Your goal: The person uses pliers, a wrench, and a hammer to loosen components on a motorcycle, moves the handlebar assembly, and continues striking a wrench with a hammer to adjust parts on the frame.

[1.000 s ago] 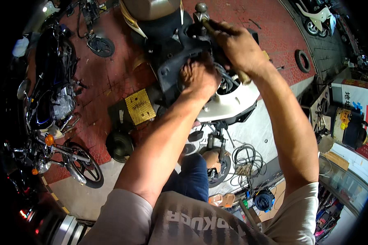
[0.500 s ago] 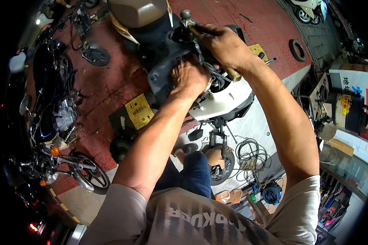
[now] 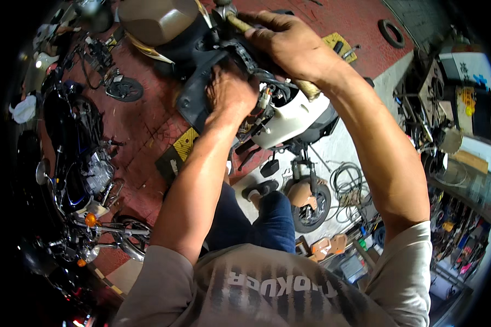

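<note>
A partly stripped scooter is in front of me, with a white front panel (image 3: pixel 294 122), a black plastic panel (image 3: pixel 191 104) and a brown seat (image 3: pixel 161 22). My right hand (image 3: pixel 300 49) is closed around the handle of a hammer (image 3: pixel 240 23). Its metal head is at the far end, over the scooter's dark middle near the seat; the handle's butt shows below my palm. My left hand (image 3: pixel 232 94) reaches down into the body beside the black panel, next to exposed wiring (image 3: pixel 264 98). Its fingers are mostly hidden, so what they touch cannot be seen.
A black motorcycle (image 3: pixel 73 147) stands at left, with a small wheel (image 3: pixel 124 89) beyond it. The scooter's front wheel (image 3: pixel 312 207) is near my feet, beside a coiled black hose (image 3: pixel 348 185). A loose tyre (image 3: pixel 391 34) and cluttered tool shelves (image 3: pixel 458 229) are at right.
My view has shifted, so the scooter sits higher and further left. The hammer's handle lies at a flatter slant in my right hand. My left hand stays down in the scooter body.
</note>
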`<state>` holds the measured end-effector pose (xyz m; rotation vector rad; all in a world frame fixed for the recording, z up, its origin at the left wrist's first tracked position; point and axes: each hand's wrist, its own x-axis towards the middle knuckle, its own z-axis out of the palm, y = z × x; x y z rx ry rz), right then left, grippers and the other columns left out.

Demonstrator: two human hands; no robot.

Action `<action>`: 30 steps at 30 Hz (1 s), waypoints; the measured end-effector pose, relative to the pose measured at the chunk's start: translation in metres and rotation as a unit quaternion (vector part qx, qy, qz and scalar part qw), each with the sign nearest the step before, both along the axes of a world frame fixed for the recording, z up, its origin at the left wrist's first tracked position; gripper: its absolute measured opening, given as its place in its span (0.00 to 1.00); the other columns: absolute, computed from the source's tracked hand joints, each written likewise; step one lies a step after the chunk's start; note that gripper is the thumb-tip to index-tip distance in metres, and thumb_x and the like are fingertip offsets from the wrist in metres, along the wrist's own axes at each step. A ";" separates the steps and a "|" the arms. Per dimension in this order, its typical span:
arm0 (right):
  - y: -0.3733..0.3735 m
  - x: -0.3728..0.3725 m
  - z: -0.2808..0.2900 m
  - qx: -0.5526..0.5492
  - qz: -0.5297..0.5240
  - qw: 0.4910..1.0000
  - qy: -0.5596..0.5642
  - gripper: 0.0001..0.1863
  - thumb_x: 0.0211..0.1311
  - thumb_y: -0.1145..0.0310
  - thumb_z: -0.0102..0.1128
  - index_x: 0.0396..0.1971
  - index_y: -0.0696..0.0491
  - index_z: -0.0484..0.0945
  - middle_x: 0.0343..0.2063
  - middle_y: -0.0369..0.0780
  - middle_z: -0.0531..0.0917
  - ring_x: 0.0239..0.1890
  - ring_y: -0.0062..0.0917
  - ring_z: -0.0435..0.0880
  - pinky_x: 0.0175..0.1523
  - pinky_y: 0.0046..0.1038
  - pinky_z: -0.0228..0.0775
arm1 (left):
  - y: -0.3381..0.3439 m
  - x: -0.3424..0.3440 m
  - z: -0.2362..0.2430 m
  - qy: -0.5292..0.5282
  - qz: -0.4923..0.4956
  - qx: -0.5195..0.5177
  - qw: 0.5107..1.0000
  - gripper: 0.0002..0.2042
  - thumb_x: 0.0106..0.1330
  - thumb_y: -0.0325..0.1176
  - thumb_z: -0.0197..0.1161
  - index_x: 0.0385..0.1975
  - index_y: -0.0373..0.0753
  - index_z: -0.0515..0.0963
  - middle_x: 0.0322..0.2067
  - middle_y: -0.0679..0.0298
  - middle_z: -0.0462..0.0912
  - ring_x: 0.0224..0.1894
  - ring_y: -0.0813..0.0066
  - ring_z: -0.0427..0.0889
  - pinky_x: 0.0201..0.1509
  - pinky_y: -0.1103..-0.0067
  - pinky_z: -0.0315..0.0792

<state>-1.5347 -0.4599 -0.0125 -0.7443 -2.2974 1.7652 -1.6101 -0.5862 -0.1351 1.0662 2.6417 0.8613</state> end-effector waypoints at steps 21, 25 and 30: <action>-0.217 0.351 -0.108 -0.432 -0.628 0.637 0.113 0.10 0.73 0.64 0.60 0.32 0.48 0.70 0.15 0.28 0.63 0.10 0.15 0.61 0.16 0.22 0.58 | -0.123 0.188 -0.006 -0.277 -0.399 -0.020 0.874 0.07 0.69 0.28 0.64 0.44 0.38 0.81 0.36 0.56 0.84 0.39 0.57 0.85 0.47 0.65 0.77; -0.277 0.397 -0.207 -0.464 -0.722 0.390 0.334 0.11 0.76 0.59 0.55 0.31 0.47 0.72 0.14 0.27 0.65 0.10 0.17 0.62 0.18 0.24 0.58 | -0.165 0.278 -0.155 -0.117 -0.661 -0.144 0.727 0.08 0.57 0.27 0.64 0.37 0.40 0.82 0.39 0.57 0.80 0.48 0.55 0.80 0.48 0.64 0.79; -0.345 0.438 -0.359 -0.440 -0.777 0.254 0.370 0.12 0.76 0.58 0.55 0.33 0.48 0.74 0.14 0.28 0.64 0.10 0.16 0.57 0.18 0.23 0.54 | -0.180 0.352 -0.386 0.049 -0.830 -0.205 0.517 0.10 0.63 0.36 0.59 0.36 0.42 0.85 0.42 0.64 0.81 0.52 0.63 0.78 0.56 0.67 0.74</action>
